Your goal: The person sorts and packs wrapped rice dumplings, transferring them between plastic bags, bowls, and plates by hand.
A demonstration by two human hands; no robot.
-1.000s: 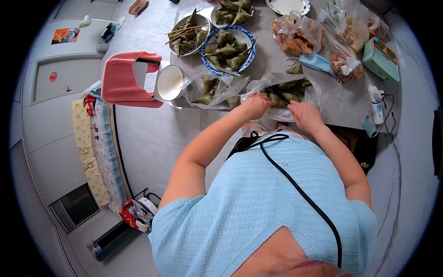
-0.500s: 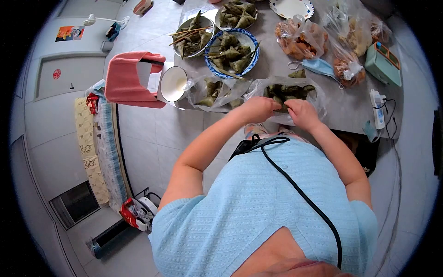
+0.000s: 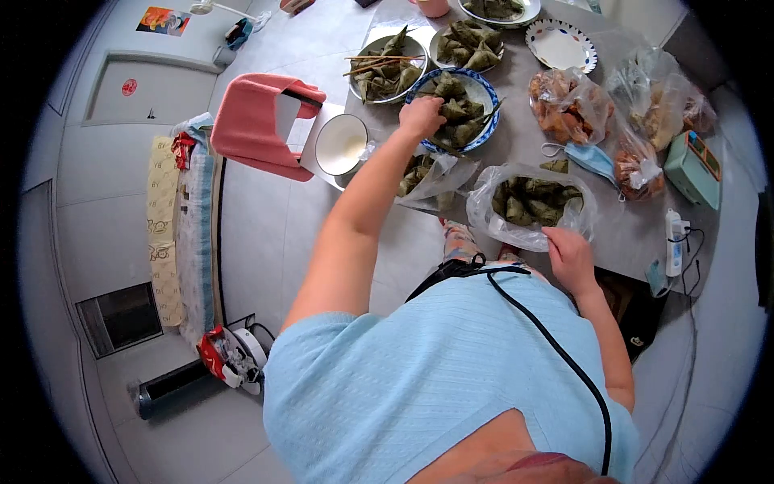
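My left hand reaches over the left side of the blue-rimmed bowl, its fingers at the leaf-wrapped bundles; what its curled fingers hold, if anything, is hidden. My right hand pinches the near rim of an open clear plastic bag. Several green leaf-wrapped bundles lie inside that bag. Another clear bag with wrapped bundles is partly behind my left forearm. One loose bundle touches the far side of the open bag.
A white bowl stands by a pink stool. Farther back are a bowl with chopsticks and a patterned plate. To the right lie bagged brown food, a blue mask, a green box and a power strip.
My left hand has left the open bag and moved up and left to the blue-rimmed bowl. My right hand has moved to the bag's near rim, and the bag now gapes wider. The view has shifted.
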